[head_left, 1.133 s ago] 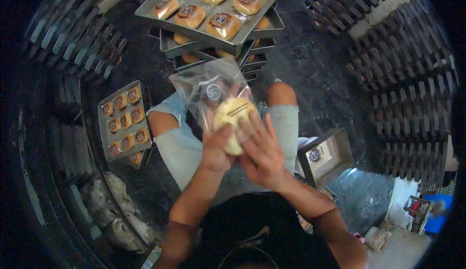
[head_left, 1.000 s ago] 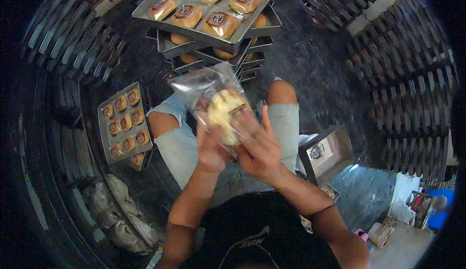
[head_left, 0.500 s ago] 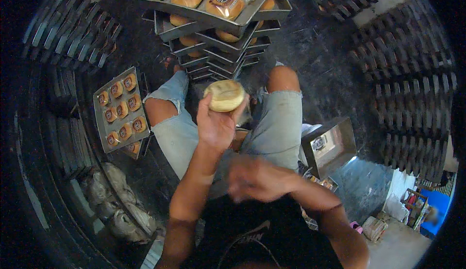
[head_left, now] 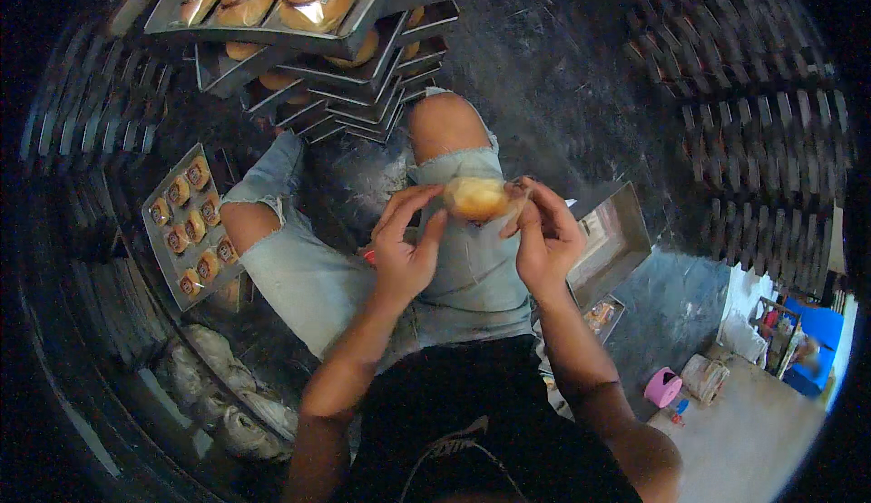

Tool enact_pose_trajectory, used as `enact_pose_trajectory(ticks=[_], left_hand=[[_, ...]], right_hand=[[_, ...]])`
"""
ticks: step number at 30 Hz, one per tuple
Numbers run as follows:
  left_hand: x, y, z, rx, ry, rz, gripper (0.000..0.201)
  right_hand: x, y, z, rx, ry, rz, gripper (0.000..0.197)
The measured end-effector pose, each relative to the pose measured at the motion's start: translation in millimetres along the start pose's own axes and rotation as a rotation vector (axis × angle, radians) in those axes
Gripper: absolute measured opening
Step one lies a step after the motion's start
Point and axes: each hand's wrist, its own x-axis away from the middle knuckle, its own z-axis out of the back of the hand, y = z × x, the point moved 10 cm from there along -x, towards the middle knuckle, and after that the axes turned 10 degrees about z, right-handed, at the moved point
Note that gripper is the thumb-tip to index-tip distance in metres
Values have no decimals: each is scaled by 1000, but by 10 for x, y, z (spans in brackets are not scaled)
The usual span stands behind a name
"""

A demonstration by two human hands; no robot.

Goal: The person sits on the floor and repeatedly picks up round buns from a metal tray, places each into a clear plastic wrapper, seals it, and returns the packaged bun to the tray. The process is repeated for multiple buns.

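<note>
Bun held between both hands over the lap

Seemingly for a steady two-sided grip, the round golden bun (head_left: 475, 197) sat above the person's right thigh, held up between both hands rather than resting on anything. The left hand (head_left: 405, 247) had its fingers spread and lightly curled, the thumb and fingertips touching the bun's left side. The right hand (head_left: 544, 242) pinched the other side, its fingers pressed together around what looked like a thin clear wrapper; whether the bun was already inside it I could not tell. A stack of metal trays (head_left: 363, 95) stood just ahead of the knees, the top tray (head_left: 272, 31) carrying wrapped buns within easy reach. A smaller tray of pastries (head_left: 150, 222) lay on the dark floor beside the left leg, and an open metal box (head_left: 621, 240) sat near the right hand
</note>
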Motion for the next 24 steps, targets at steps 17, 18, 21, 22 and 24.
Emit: enact_pose_trajectory(ticks=[17, 18, 21, 22, 24], left_hand=[[213, -435, -119, 113, -40, 237, 21], [338, -716, -198, 173, -55, 371, 22], [495, -1139, -411, 371, -7, 759, 28], [510, -1100, -397, 439, -37, 802, 31], [357, -972, -238, 565, -79, 820, 38]], right_hand=[[648, 269, 689, 348, -21, -400, 18], [860, 445, 713, 174, 74, -512, 20], [1236, 791, 525, -103, 154, -648, 34], [1227, 729, 397, -11, 59, -583, 45], [752, 139, -353, -42, -139, -316, 58]])
